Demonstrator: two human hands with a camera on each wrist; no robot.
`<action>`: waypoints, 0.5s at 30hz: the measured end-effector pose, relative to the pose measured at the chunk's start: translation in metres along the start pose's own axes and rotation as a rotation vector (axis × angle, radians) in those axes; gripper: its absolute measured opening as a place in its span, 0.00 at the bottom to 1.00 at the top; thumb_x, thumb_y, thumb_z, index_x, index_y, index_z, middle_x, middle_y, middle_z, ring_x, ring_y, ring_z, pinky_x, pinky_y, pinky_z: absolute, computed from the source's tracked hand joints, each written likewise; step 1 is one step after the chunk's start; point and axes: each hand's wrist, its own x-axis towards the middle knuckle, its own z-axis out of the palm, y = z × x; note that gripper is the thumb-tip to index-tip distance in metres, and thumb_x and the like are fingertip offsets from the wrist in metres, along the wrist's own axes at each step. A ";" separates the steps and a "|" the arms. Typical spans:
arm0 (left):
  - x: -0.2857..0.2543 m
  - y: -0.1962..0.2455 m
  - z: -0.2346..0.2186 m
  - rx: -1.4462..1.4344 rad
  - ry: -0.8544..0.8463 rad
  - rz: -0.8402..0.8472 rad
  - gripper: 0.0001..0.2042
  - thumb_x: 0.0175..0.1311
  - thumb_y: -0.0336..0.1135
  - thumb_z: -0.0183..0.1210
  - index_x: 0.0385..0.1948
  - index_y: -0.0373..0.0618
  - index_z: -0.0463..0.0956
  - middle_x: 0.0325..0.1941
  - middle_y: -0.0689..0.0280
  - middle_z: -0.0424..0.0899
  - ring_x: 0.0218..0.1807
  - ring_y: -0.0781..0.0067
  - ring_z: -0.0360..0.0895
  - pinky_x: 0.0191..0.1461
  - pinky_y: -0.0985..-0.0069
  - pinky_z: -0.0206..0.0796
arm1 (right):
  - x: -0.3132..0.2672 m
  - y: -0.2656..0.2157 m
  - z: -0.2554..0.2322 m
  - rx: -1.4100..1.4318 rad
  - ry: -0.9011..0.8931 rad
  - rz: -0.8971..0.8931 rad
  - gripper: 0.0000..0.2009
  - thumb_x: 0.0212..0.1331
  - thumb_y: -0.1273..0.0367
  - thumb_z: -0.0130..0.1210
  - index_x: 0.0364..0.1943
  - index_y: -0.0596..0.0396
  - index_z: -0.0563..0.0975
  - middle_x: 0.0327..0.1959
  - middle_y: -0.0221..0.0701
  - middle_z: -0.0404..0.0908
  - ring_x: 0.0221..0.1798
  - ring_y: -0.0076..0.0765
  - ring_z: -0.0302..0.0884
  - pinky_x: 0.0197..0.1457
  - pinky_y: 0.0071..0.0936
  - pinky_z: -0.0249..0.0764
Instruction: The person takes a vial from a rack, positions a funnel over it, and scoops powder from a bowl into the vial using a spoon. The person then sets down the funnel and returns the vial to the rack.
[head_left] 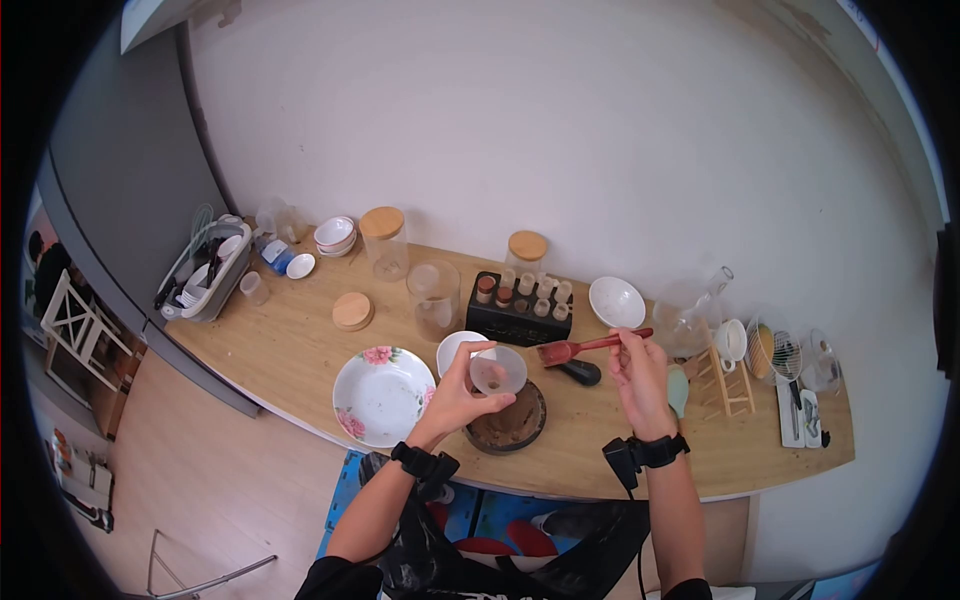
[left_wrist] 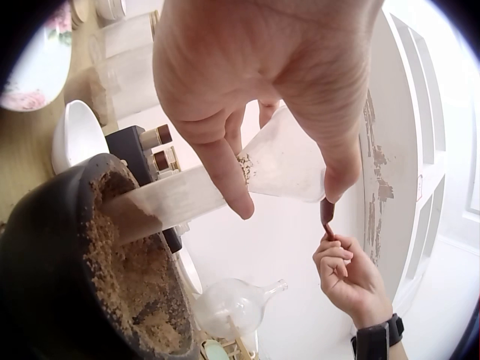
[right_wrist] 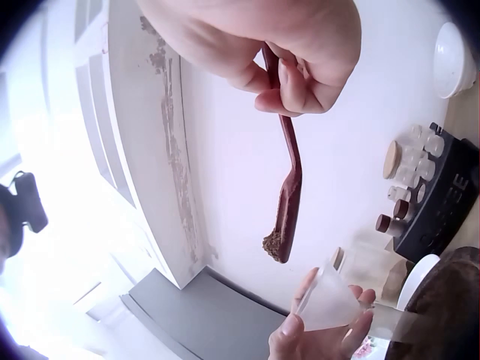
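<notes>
My left hand [head_left: 460, 398] grips a translucent funnel [head_left: 498, 370] by its cone, thumb and fingers around it. In the left wrist view, a clear tube [left_wrist: 169, 201] runs from the funnel [left_wrist: 289, 161] down into a dark bowl [left_wrist: 37, 262] of brown powder [left_wrist: 139, 289]. My right hand [head_left: 640, 378] pinches the handle of a reddish-brown scoop [head_left: 560, 352], which is to the right of the funnel. Some brown grounds [right_wrist: 273, 244] lie at the scoop's tip in the right wrist view, above and apart from the funnel [right_wrist: 330, 301].
A floral plate [head_left: 385, 397] lies left of the bowl. Behind stand a black rack [head_left: 518, 325] of small vials, a tall clear jar [head_left: 433, 305] and a white bowl [head_left: 617, 302]. A glass flask [head_left: 685, 320] and wooden rack [head_left: 728, 385] are at the right.
</notes>
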 end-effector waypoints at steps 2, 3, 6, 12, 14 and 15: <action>0.000 0.000 0.000 -0.008 -0.001 0.014 0.36 0.48 0.30 0.71 0.59 0.48 0.59 0.47 0.62 0.72 0.54 0.70 0.72 0.54 0.72 0.72 | 0.005 0.005 0.009 0.041 -0.077 -0.051 0.10 0.67 0.68 0.49 0.42 0.62 0.76 0.26 0.27 0.74 0.22 0.17 0.68 0.22 0.14 0.57; 0.000 0.001 0.000 -0.013 -0.007 0.000 0.36 0.48 0.30 0.71 0.59 0.48 0.59 0.48 0.62 0.72 0.54 0.69 0.72 0.54 0.72 0.72 | 0.006 0.010 0.013 0.042 -0.080 -0.052 0.10 0.67 0.68 0.49 0.42 0.62 0.76 0.26 0.27 0.74 0.22 0.17 0.68 0.22 0.14 0.57; 0.000 0.000 0.000 0.000 -0.001 0.007 0.36 0.48 0.30 0.71 0.60 0.47 0.59 0.49 0.61 0.72 0.54 0.69 0.72 0.54 0.72 0.72 | 0.009 0.024 0.020 0.075 -0.154 -0.044 0.09 0.68 0.70 0.48 0.42 0.62 0.75 0.27 0.27 0.73 0.25 0.19 0.68 0.25 0.15 0.59; -0.001 0.008 0.001 0.026 0.017 0.027 0.37 0.48 0.31 0.72 0.60 0.47 0.58 0.52 0.59 0.72 0.56 0.68 0.71 0.54 0.72 0.72 | 0.010 0.029 0.021 0.125 -0.237 -0.028 0.08 0.66 0.72 0.47 0.43 0.62 0.74 0.30 0.29 0.74 0.29 0.20 0.69 0.28 0.16 0.60; -0.001 0.007 0.001 0.049 0.022 0.021 0.37 0.48 0.31 0.72 0.60 0.47 0.58 0.53 0.59 0.72 0.57 0.68 0.71 0.53 0.73 0.73 | 0.011 0.029 0.022 0.128 -0.253 -0.039 0.08 0.66 0.73 0.47 0.43 0.62 0.74 0.30 0.29 0.74 0.29 0.20 0.69 0.29 0.16 0.60; -0.001 0.006 -0.001 0.043 0.011 -0.003 0.37 0.48 0.31 0.72 0.60 0.47 0.59 0.53 0.59 0.72 0.57 0.68 0.71 0.53 0.73 0.73 | 0.011 0.029 0.022 0.132 -0.268 -0.051 0.08 0.65 0.73 0.47 0.43 0.62 0.74 0.30 0.28 0.74 0.29 0.20 0.69 0.29 0.17 0.60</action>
